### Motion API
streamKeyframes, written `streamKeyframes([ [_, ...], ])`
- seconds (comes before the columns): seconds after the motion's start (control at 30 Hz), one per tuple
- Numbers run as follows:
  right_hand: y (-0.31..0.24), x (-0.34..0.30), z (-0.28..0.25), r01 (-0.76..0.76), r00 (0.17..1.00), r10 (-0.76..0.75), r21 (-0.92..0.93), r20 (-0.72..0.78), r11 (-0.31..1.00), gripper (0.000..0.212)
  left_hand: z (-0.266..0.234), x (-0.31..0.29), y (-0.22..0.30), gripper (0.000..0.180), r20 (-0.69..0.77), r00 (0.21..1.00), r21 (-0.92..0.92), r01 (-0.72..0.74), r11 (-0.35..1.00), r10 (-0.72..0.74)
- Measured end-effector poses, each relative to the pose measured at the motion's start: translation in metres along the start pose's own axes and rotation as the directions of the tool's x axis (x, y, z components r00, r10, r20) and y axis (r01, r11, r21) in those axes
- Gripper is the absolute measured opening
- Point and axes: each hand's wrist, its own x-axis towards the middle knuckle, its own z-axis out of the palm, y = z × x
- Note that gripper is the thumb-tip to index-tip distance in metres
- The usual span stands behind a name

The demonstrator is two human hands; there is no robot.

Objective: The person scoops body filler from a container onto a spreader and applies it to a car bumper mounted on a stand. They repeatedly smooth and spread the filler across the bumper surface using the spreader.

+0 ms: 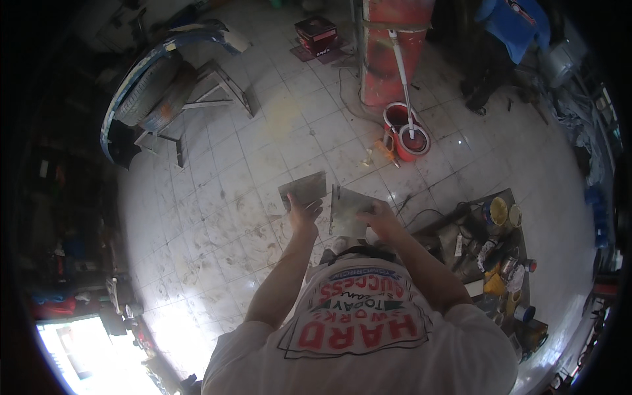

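Pinching on Both Sides, With a Gap Between

Gripping a dark grey plate (304,188) near its lower edge with the left hand (304,216): thumb up against one face, other fingers loosely bent at the far side, drawn close around the metal-looking sheet. Clasping a pale grey plate (349,209) by its right side with the right hand (383,218), fingers folded firmly over. Holding both in front of the waist, just beside each other, not touching in this view.

Seems, as a judgement, to be between steps: both plates taken up, neither laid against the other. Showing no clear finished result, so impossible to say how much is left.

Further out, beneath everything, a marked tiled floor (263,151). To the right, an open can (498,212) among crowded tools and tins. Ahead, a red bucket (409,157) with a mop (400,66) leaning from it.

Cannot see the hidden faces of the plates or some fingertips. Cannot tell whether the pale one's dark left edge is a rim or shadow. Losing the outer surroundings to blackness; cannot tell, upper right, whether blue cloth (517,26) is worn or draped.
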Motion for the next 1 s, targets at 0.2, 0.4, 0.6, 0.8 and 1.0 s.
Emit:
streamKeyframes([
  [0.2,-0.032,-0.002,0.045,0.284,0.943,-0.329,-0.404,-0.044,0.869,0.025,0.080,0.016,-0.008,0.079,0.239,0.842,0.571,-0.525,0.631,0.484],
  [0.4,-0.060,-0.014,0.030,0.172,0.783,-0.294,-0.264,-0.548,0.949,0.026,0.124,0.005,-0.024,0.078,0.519,0.724,0.520,-0.690,0.504,0.455],
  [0.6,-0.065,-0.019,-0.026,0.089,0.737,-0.100,-0.051,-0.669,0.995,0.035,0.135,0.019,-0.058,0.061,0.711,0.669,0.440,-0.663,0.606,0.217],
  [0.8,-0.042,0.005,-0.113,0.119,0.379,-0.070,-0.027,-0.923,0.993,0.048,0.123,0.079,-0.074,0.065,0.777,0.624,0.604,-0.777,0.176,0.089],
  [1.0,0.000,0.034,-0.244,0.386,0.473,0.283,0.485,-0.834,0.785,0.051,0.128,0.126,-0.032,0.071,0.544,0.787,0.814,-0.579,0.043,0.291],
])
